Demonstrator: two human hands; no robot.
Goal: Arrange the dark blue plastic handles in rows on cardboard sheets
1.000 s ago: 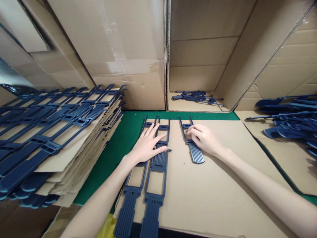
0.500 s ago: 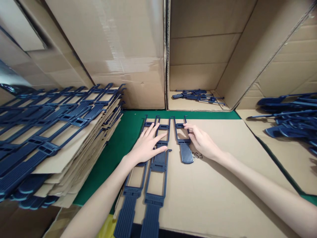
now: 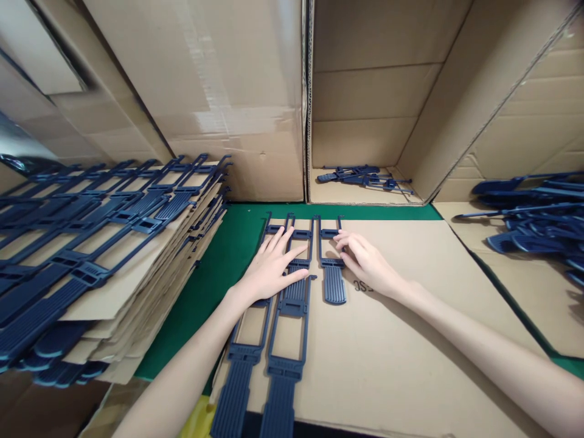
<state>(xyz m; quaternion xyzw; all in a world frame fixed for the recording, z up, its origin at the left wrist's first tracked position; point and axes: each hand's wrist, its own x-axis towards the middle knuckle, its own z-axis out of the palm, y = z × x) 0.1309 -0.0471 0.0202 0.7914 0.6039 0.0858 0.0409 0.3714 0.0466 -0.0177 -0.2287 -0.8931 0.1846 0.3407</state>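
Note:
My left hand (image 3: 274, 264) lies spread over dark blue plastic frame parts with ribbed paddle ends, covering the middle of the upper ones. Two more such parts, a left one (image 3: 235, 389) and a right one (image 3: 280, 389), extend below it toward the front edge. To the right, my right hand (image 3: 362, 258) has its fingers curled on the right side rail of a separate blue plastic part (image 3: 334, 285). That part lies flat on the cardboard sheet (image 3: 387, 353), its hooked ends pointing away from me and its ribbed paddle toward me.
At left stands a stack of cardboard sheets (image 3: 159, 267) layered with similar blue parts (image 3: 91, 271). An open carton (image 3: 365, 140) at the back holds a few loose parts (image 3: 365, 176). More parts (image 3: 538, 225) are heaped at right. Green table surface (image 3: 205, 292) shows between stack and sheet.
The separate blue part has shifted slightly left and straightened, with my right hand moving left along with it. My left hand stays in place.

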